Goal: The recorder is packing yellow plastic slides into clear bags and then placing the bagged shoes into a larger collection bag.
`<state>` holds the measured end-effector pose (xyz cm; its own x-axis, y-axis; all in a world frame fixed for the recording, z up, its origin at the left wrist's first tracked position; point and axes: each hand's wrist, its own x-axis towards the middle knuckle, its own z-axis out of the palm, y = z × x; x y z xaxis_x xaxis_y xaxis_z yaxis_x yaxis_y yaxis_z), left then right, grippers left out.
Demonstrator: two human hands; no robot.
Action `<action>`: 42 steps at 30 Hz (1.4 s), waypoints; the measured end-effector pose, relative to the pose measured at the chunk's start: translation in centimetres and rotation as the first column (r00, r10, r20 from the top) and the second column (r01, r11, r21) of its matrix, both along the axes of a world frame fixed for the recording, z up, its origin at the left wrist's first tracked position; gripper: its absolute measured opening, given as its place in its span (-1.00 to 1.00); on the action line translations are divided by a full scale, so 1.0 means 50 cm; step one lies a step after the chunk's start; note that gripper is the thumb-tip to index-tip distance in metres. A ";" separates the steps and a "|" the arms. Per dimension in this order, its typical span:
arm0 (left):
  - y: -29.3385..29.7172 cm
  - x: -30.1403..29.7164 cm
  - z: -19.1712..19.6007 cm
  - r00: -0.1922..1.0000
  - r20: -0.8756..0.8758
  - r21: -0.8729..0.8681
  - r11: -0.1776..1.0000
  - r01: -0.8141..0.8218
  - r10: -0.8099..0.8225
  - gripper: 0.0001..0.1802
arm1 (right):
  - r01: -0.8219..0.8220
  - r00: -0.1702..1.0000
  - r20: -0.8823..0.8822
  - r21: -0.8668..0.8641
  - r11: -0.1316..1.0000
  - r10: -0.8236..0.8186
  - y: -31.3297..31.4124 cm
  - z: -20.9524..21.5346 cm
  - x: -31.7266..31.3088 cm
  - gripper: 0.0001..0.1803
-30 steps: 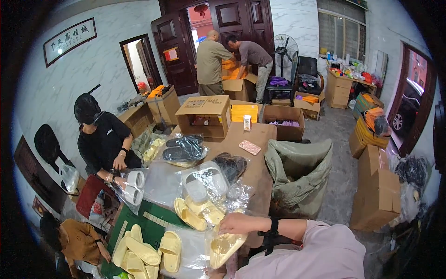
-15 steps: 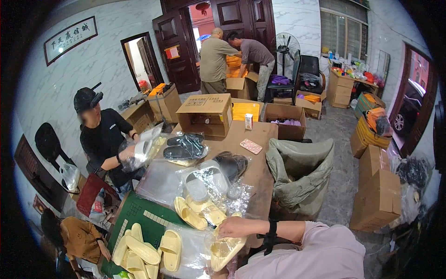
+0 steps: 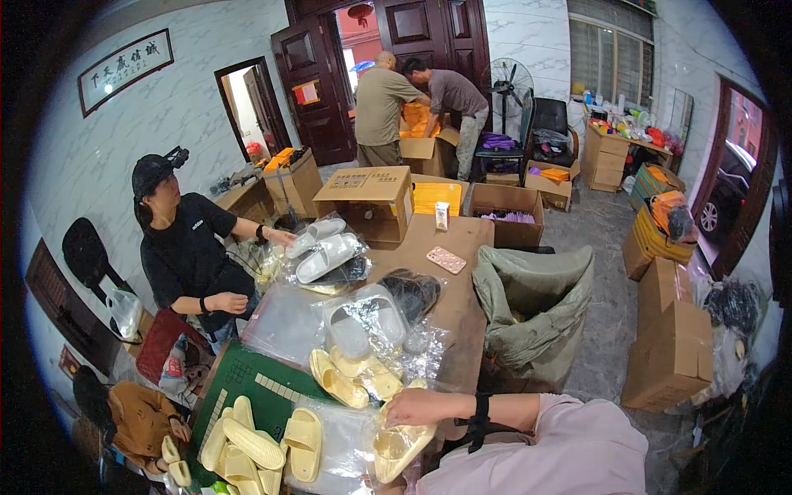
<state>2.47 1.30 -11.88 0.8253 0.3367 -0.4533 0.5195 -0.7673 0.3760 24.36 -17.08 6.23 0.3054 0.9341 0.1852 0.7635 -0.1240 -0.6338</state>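
My right hand (image 3: 415, 407) rests at the top of a pale yellow slipper (image 3: 399, 452) in a clear plastic bag, its fingers closed on the bagged slipper. A sliver of my left hand (image 3: 406, 483) shows at the lower edge beside the slipper; its fingers are hidden. Just left lie clear plastic bags (image 3: 338, 441) and a loose yellow slipper (image 3: 304, 444). Beyond my right hand is a bagged yellow pair (image 3: 363, 375), with bagged grey slippers (image 3: 363, 323) and black slippers (image 3: 410, 293) farther back.
Several loose yellow slippers (image 3: 245, 445) pile on the green mat (image 3: 247, 370). Across the table (image 3: 458, 318), a black-shirted person (image 3: 188, 247) reaches to bagged white slippers (image 3: 326, 257); a person in brown (image 3: 140, 425) holds yellow slippers. A grey-green sack (image 3: 532, 318) stands right, cartons (image 3: 672, 355) beyond.
The person in black has set the bagged white slippers on the black pair and drawn one hand back. The person in brown now has yellow slippers in hand. My right hand has barely moved.
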 end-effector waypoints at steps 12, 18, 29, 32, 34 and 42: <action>-0.009 -0.007 0.025 0.997 0.063 -0.018 0.999 -0.042 0.043 -0.42 | -0.020 1.000 0.019 0.005 1.000 0.020 0.005 0.013 -0.013 -0.66; -0.014 -0.010 0.036 0.994 0.093 -0.028 0.998 -0.060 0.062 -0.42 | -0.013 1.000 0.001 0.008 1.000 0.013 0.006 0.000 -0.013 -0.67; -0.018 -0.018 0.051 0.984 0.144 -0.050 0.994 -0.098 0.104 -0.42 | -0.010 1.000 0.020 -0.028 1.000 0.010 0.008 0.012 -0.010 -0.69; -0.019 -0.023 0.054 0.980 0.157 -0.056 0.992 -0.112 0.119 -0.41 | -0.020 0.999 0.025 0.067 0.998 0.019 0.008 0.008 -0.006 -0.70; -0.021 -0.025 0.056 0.978 0.166 -0.061 0.991 -0.118 0.127 -0.41 | 0.022 1.000 0.012 -0.033 0.999 -0.022 0.011 0.014 0.000 -0.75; -0.028 -0.034 0.062 0.966 0.200 -0.082 0.985 -0.150 0.163 -0.41 | 0.010 1.000 0.021 0.026 1.000 -0.011 0.021 0.014 0.000 -0.78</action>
<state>0.78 -0.11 -8.79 0.8422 0.4441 -0.3056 0.5378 -0.6525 0.5339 24.35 -16.05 6.91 0.3107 0.9257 0.2158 0.7756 -0.1157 -0.6205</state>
